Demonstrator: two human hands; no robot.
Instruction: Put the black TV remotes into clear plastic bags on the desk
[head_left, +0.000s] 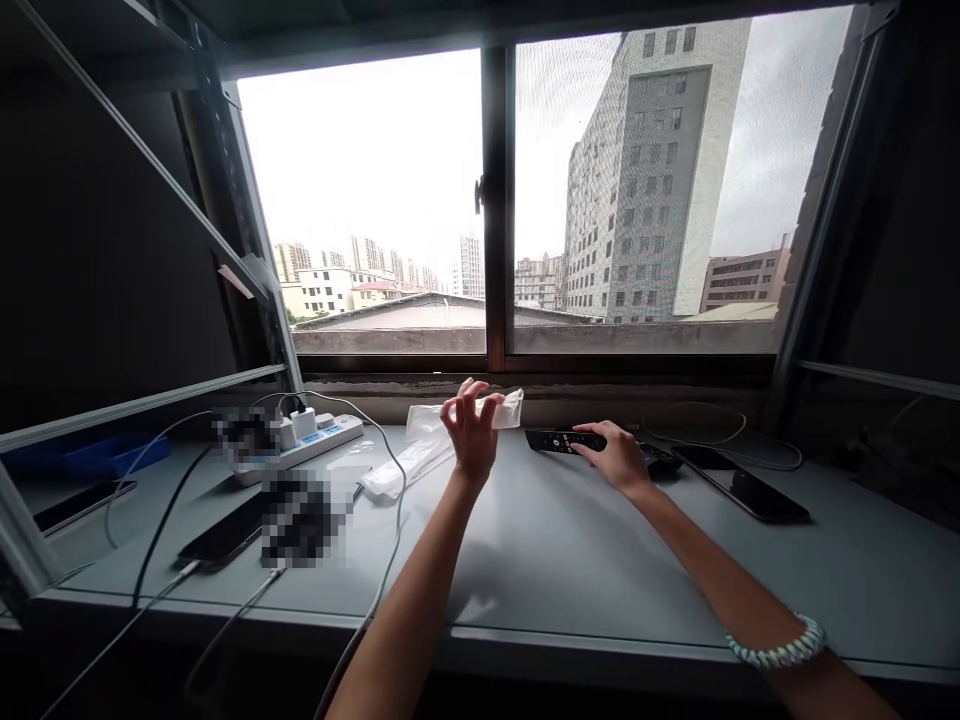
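My left hand (474, 432) is raised over the middle of the table, its fingers curled on a clear plastic bag (431, 440). One end of the bag sticks out to the right of the fingers; the rest trails down to the left onto the tabletop. My right hand (616, 455) grips the right end of a black remote control (556, 441), with its buttons facing me. Just behind that hand lies another dark object (661, 461), partly hidden by it.
A black phone (750, 485) lies at the right. To the left are a white power strip (322, 440) with plugs, another phone (225, 535) on a cable, and a blue tray (112, 452). A loose white cable (397, 500) crosses the table (570, 570). Metal shelf posts frame both sides.
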